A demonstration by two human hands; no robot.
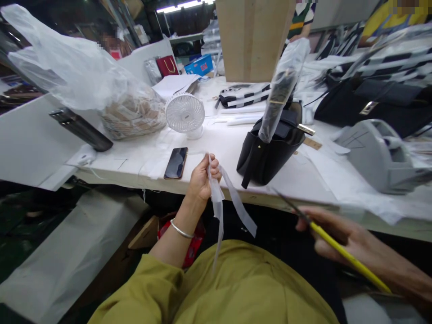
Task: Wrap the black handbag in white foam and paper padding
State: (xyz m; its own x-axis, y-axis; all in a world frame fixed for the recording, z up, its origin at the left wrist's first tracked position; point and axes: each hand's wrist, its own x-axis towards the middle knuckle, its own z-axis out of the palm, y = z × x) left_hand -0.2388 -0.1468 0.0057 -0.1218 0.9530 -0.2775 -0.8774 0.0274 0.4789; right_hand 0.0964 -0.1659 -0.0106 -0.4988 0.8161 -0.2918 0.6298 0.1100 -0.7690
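Note:
My left hand [204,177] is closed on thin white strips [236,200] of paper-like or plastic material. Their ends hang down over my lap, in front of the table edge. Off to the right, my right hand [347,236] grips a yellow-handled tool [340,249] with a narrow metal blade pointing up and left. Motion blur hides its exact kind. Between the hands, on the table, stands a black handbag [275,144], with a handle wrapped in clear plastic [285,94] rising from it. A phone [176,163] lies just left of my left hand.
A small white fan [185,114] stands behind the phone, beside a filled plastic bag [131,110] and a dark bottle [81,129]. At right are a grey tape dispenser [367,157] and another black bag [381,105]. A large cardboard box [253,40] stands at the back.

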